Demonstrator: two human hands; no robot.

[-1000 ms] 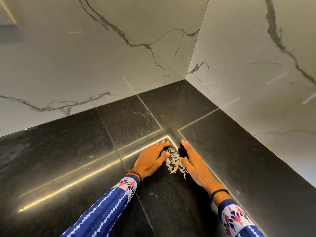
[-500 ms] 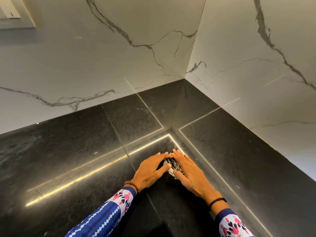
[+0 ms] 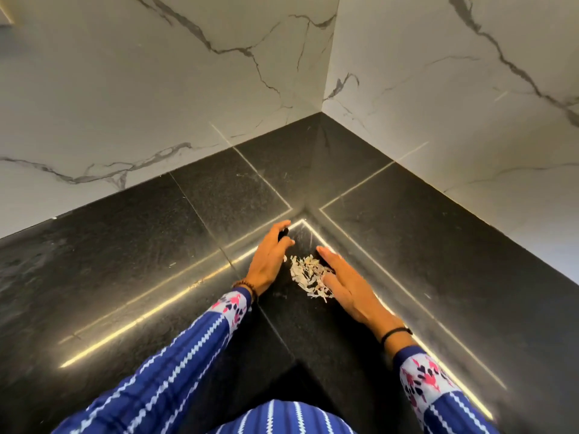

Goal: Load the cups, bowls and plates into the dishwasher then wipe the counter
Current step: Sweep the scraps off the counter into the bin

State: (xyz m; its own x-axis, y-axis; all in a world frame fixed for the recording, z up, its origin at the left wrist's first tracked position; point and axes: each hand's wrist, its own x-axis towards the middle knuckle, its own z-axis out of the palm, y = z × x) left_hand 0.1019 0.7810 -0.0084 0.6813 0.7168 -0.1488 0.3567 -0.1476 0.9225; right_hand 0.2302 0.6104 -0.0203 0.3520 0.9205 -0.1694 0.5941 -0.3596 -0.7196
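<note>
Near the inner corner of the black counter, below marble walls: a small pile of pale scraps lies between the left hand and right hand. Both hands are unclenched and hold nothing; the right one's fingers touch the pile. The scraps look thin, dry and light, likely to scatter, so they are better hemmed in from both sides and scooped than pinched.

Both sleeves are blue with white zigzag stripes, ending in white cuffs printed pink and dark, with a beaded bracelet left and a black band right.
</note>
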